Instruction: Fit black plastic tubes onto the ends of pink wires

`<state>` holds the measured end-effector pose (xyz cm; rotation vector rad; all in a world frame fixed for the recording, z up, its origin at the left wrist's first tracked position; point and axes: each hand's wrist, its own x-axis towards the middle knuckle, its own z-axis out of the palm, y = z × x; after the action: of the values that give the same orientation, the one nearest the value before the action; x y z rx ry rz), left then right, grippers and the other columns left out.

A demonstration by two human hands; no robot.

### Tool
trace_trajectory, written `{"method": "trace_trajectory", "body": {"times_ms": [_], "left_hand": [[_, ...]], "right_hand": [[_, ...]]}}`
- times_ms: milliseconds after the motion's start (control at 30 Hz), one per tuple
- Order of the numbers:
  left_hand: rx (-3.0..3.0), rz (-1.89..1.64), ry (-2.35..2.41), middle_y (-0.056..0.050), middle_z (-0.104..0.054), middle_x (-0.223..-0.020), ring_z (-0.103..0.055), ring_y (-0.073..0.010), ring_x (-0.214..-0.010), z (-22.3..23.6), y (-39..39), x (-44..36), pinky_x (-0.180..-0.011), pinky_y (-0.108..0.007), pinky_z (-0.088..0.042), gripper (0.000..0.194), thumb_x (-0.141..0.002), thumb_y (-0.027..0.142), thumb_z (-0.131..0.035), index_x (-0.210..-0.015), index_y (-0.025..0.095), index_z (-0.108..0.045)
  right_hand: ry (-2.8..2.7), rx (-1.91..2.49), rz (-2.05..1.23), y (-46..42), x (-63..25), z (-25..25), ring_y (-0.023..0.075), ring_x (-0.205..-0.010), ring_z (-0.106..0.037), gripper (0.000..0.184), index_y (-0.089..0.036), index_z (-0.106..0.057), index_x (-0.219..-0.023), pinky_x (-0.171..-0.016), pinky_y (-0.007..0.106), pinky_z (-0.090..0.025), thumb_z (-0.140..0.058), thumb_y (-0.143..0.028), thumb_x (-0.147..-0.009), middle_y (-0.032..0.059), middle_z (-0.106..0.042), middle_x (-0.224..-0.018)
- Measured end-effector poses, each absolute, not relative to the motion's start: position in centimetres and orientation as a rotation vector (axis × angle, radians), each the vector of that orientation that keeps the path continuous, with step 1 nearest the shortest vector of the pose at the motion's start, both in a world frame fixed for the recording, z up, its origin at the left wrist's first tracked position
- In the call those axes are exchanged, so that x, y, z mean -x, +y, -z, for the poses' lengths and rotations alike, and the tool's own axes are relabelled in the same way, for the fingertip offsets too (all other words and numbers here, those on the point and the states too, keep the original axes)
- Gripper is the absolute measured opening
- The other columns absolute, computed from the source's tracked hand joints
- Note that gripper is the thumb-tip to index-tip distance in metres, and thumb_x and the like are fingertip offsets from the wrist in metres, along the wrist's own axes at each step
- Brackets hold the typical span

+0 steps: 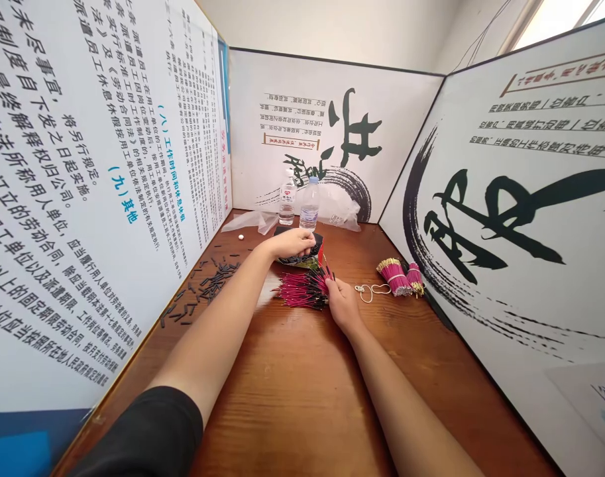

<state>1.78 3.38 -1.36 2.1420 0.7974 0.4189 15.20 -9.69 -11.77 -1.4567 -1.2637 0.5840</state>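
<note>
Under the left hand (296, 244), a dark container (319, 240) lies partly hidden.

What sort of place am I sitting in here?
Probably an indoor handwork booth: a wooden table enclosed by printed panels, with bunched pink strands and many loose black pieces.

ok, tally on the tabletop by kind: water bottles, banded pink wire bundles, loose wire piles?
Water bottles: 2
Banded pink wire bundles: 2
Loose pink-and-black wire pile: 1
Total: 5
</note>
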Motion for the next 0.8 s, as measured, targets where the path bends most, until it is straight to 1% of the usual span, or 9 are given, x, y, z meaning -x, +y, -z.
{"method": "trace_trajectory", "body": {"times_ms": [133,333,800], "left_hand": [[-1.997,-0.422,0.631,0.001,-0.057,-0.068,-0.050,-0.0075,-0.057,0.3,2.5,-1.8,-0.053,-0.020,-0.037,0.007,-0.083,0.022,-0.047,-0.079,0.016,-0.046],[-2.004,-0.388,0.621,0.001,-0.057,-0.068,-0.049,-0.0063,-0.057,0.0,1.9,-2.1,-0.055,-0.019,-0.037,0.003,-0.080,0.015,-0.047,-0.078,0.015,-0.046],[-2.016,-0.360,0.624,0.002,-0.056,-0.067,-0.046,-0.0061,-0.054,-0.2,1.6,-2.1,-0.055,-0.020,-0.037,0.002,-0.081,0.016,-0.047,-0.079,0.016,-0.047]], "right_hand": [[-1.272,1.470,-0.583,-9.6,-15.2,11.8,0.0117,-0.055,-0.035,0.037,-0.021,-0.036,-0.057,-0.052,0.025,-0.024,-0.039,-0.046,-0.083,-0.0037,-0.038,-0.056],[-1.272,1.468,-0.595,-9.6,-15.2,11.9,0.0118,-0.055,-0.035,0.036,-0.020,-0.036,-0.058,-0.052,0.025,-0.024,-0.039,-0.047,-0.083,-0.0035,-0.037,-0.056],[-1.276,1.470,-0.616,-9.9,-15.1,11.4,0.0120,-0.056,-0.035,0.035,-0.020,-0.037,-0.058,-0.053,0.025,-0.025,-0.038,-0.045,-0.084,-0.0037,-0.037,-0.056]]}}
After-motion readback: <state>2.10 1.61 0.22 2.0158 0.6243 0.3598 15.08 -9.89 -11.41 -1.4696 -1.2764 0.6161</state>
